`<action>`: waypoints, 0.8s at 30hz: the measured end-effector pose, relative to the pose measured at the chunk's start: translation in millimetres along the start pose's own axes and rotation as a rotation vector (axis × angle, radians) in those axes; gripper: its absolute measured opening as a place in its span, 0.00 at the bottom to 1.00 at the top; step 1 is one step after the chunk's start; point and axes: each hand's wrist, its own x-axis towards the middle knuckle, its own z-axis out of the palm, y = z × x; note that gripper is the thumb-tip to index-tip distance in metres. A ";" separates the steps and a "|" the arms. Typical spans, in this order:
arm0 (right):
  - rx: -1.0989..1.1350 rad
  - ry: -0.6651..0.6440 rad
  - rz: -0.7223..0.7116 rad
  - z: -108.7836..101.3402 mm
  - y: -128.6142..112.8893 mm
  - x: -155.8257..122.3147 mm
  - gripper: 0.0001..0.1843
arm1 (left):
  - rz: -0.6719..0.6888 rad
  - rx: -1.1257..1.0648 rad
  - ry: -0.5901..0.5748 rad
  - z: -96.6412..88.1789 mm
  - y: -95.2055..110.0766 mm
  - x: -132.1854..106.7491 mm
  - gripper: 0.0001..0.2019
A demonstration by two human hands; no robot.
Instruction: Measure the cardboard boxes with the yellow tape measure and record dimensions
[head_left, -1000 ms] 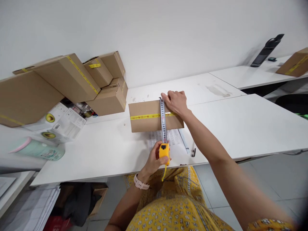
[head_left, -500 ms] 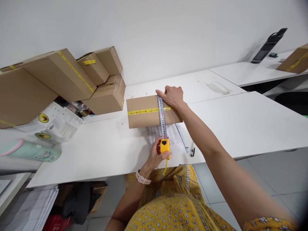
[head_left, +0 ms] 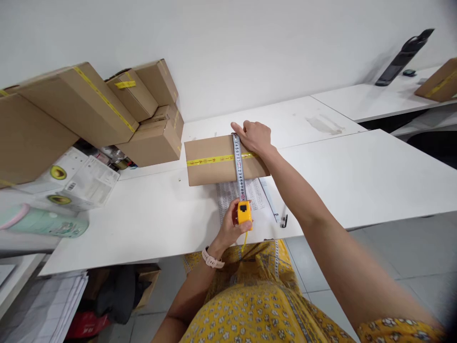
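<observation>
A brown cardboard box (head_left: 209, 162) sealed with yellow tape lies on the white table (head_left: 357, 181) in front of me. My left hand (head_left: 230, 226) grips a yellow tape measure (head_left: 244, 212) near the table's front edge. Its steel blade (head_left: 238, 166) runs across the box top to the far edge. There my right hand (head_left: 253, 136) presses the blade's end down with its fingers closed on it. The box rests partly on a printed paper sheet (head_left: 250, 195).
A black pen (head_left: 284, 220) lies right of the sheet. Stacked cardboard boxes (head_left: 107, 109), white printed cartons (head_left: 82, 183) and a mint bottle (head_left: 46, 224) crowd the left. A further desk at the right holds a box (head_left: 437, 81) and a black device (head_left: 403, 57).
The tape measure case in my left hand has moved closer to the box, shortening the blade. My view has shifted slightly; the right hand stays at the box's far edge.
</observation>
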 end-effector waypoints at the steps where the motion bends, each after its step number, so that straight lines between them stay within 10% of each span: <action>1: -0.005 0.009 -0.004 0.9 0.8 -0.4 0.36 | 0.021 0.041 0.026 -1.6 -4.5 -4.5 0.39; 10: -0.038 0.126 -0.153 14.6 11.9 -16.4 0.40 | 0.018 0.415 -0.028 -19.2 -46.3 -57.6 0.45; 18: -0.091 0.130 -0.346 -4.3 32.1 -95.9 0.39 | 0.023 0.654 -0.086 -23.0 -39.2 -55.7 0.45; 24: -0.079 0.192 -0.423 22.1 64.0 -141.3 0.35 | 0.028 0.631 -0.078 -20.9 -36.7 -55.5 0.44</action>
